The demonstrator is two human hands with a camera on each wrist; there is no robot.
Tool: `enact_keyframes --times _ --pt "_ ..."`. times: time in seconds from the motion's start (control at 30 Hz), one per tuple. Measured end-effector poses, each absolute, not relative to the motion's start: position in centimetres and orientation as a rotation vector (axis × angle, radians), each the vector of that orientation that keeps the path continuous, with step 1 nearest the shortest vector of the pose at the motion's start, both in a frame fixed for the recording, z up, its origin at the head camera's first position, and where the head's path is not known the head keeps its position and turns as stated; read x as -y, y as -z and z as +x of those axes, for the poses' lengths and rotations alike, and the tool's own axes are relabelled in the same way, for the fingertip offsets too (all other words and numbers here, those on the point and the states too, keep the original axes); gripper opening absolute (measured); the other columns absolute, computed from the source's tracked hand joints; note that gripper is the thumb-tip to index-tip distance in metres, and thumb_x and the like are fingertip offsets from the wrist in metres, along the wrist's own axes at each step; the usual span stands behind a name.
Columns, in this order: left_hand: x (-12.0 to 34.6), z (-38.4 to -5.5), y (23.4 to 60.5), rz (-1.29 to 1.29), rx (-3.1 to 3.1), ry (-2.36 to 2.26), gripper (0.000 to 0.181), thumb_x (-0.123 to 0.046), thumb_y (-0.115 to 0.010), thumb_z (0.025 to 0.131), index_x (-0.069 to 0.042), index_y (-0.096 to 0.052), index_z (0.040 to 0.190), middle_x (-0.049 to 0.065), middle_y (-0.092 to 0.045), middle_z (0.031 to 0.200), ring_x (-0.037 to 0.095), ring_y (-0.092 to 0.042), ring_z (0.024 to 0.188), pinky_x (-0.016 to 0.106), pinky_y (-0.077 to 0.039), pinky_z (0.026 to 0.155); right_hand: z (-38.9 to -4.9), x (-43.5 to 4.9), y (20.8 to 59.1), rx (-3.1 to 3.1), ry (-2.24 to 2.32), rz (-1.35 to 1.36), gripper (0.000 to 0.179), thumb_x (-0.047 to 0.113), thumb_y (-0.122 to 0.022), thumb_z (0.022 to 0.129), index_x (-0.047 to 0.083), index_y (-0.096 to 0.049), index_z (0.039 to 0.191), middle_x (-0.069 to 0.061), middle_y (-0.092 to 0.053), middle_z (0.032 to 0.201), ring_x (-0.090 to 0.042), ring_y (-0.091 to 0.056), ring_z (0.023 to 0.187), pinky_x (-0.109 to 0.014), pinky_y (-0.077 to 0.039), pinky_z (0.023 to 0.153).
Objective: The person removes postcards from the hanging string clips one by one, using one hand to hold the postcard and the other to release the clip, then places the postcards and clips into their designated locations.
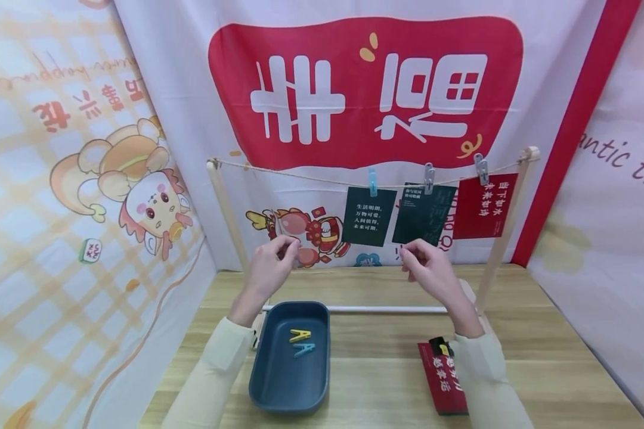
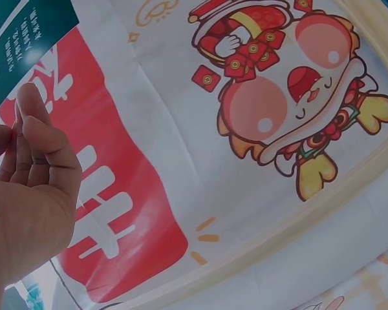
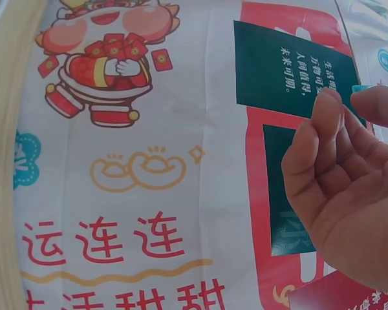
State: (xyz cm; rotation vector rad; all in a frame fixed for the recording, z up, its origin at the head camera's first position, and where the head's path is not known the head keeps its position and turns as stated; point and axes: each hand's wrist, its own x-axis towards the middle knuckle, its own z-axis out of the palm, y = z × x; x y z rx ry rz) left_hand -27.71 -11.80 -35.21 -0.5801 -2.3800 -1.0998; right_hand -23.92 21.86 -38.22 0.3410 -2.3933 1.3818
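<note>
Cards [image 1: 370,229], three of them, hang on the cord [image 1: 300,177] around the centre and right of the head view: two green and, farthest right, one red card [image 1: 477,220]. A light-blue clip [image 1: 372,183] grips the left green one, a grey clip [image 1: 429,179] the other, and a second grey clip [image 1: 481,169] sits at the top of the red one, so these three appear to be done. Judging by what lies about, the work looks partly complete: another red card [image 1: 442,381] lies flat at the lower right, partly covered by the right sleeve [image 1: 480,369] (whether more are stacked beneath, I cannot tell). Two spare clips, a yellow clip [image 1: 300,336] and a blue clip [image 1: 303,350], lie in the dark tray [image 1: 287,393] at the lower centre, not yet used.

The left hand [image 1: 271,265] is raised left of centre, fingers loosely bent and thumb close to the forefinger, with nothing visible in its grasp. The right hand [image 1: 432,271], in front of the green cards' lower edges, is likewise slack and looks unladen; the right wrist view shows a gap between thumb and forefinger.
</note>
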Motion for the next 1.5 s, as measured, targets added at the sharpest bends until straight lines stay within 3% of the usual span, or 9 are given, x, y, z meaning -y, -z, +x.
enact_keyframes --times 0.2,0.43,0.77,1.03,1.3,1.5 --pt "11.0 -27.9 33.8 -0.648 2.329 1.158 0.016 -0.024 -0.059 0.099 -0.012 -0.069 0.095 0.002 -0.070 0.078 0.011 -0.060 0.060 0.024 -0.050 0.053 -25.1 -21.6 37.9 2.371 -1.431 0.308 0.031 0.035 -0.056 0.100 0.008 -0.061 0.115 -0.014 -0.067 0.087 -0.029 -0.061 0.064 -0.027 -0.057 0.060" --pt "9.2 -28.0 32.9 -0.693 2.349 1.188 0.022 -0.031 -0.056 0.100 -0.014 -0.069 0.101 0.005 -0.074 0.085 0.010 -0.064 0.062 0.024 -0.053 0.054 -26.2 -21.1 38.1 2.380 -1.459 0.277 0.032 0.036 -0.053 0.101 0.012 -0.058 0.122 -0.015 -0.067 0.088 -0.025 -0.060 0.063 -0.026 -0.056 0.062" --pt "6.0 -28.4 30.8 -0.800 2.239 1.213 0.019 -0.026 -0.061 0.098 -0.010 -0.069 0.104 0.003 -0.070 0.083 0.009 -0.064 0.064 0.022 -0.056 0.063 -27.5 -20.5 38.1 2.414 -1.411 0.232 0.036 0.033 -0.051 0.102 0.012 -0.056 0.130 -0.011 -0.070 0.083 -0.024 -0.063 0.061 -0.027 -0.055 0.061" --pt "3.8 -28.7 28.6 -0.806 2.202 1.314 0.022 -0.025 -0.060 0.098 -0.010 -0.067 0.112 0.005 -0.069 0.087 0.019 -0.065 0.073 0.025 -0.056 0.063 -28.4 -19.5 37.7 2.419 -1.452 0.224 0.040 0.028 -0.049 0.102 0.010 -0.051 0.138 -0.013 -0.071 0.081 -0.030 -0.065 0.060 -0.026 -0.057 0.061" --pt "1.8 -29.3 25.7 -0.814 2.232 1.357 0.031 -0.029 -0.061 0.097 -0.018 -0.059 0.126 0.002 -0.063 0.121 0.013 -0.067 0.080 0.024 -0.059 0.073 -28.9 -18.5 37.5 2.352 -1.502 0.216 0.044 0.030 -0.048 0.102 0.009 -0.049 0.141 -0.012 -0.070 0.078 -0.028 -0.065 0.056 -0.038 -0.059 0.062" --pt "0.2 -30.1 24.2 -0.825 2.409 1.268 0.046 -0.032 -0.060 0.097 -0.017 -0.050 0.138 0.005 -0.056 0.135 0.010 -0.068 0.088 0.024 -0.058 0.080 -29.2 -18.2 37.5 2.266 -1.646 0.191 0.049 0.033 -0.048 0.102 0.009 -0.045 0.144 -0.017 -0.071 0.082 -0.030 -0.065 0.057 -0.028 -0.057 0.058"
